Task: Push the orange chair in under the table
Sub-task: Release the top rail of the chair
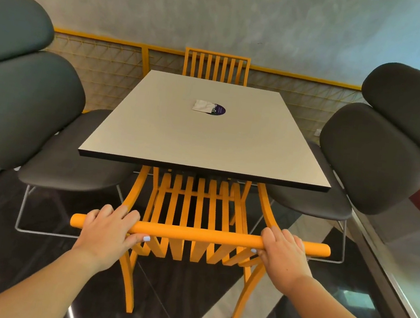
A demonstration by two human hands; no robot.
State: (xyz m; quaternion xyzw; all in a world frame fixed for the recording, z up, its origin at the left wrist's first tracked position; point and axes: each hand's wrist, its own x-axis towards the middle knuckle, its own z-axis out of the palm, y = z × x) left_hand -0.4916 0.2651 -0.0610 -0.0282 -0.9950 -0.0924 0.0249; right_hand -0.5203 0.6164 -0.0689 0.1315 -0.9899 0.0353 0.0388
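An orange slatted chair [193,232] stands in front of me at the near edge of a square grey table [153,135]. The front of its seat lies under the tabletop; its round top rail and back legs stick out toward me. My left hand [109,228] is wrapped around the left part of the top rail. My right hand [282,248] grips the right part of the same rail.
Two dark padded chairs flank the table, one at the left [24,97] and one at the right [380,154]. A second orange chair [215,66] stands at the far side. A white napkin [202,105] lies on the tabletop. The floor is glossy black and white.
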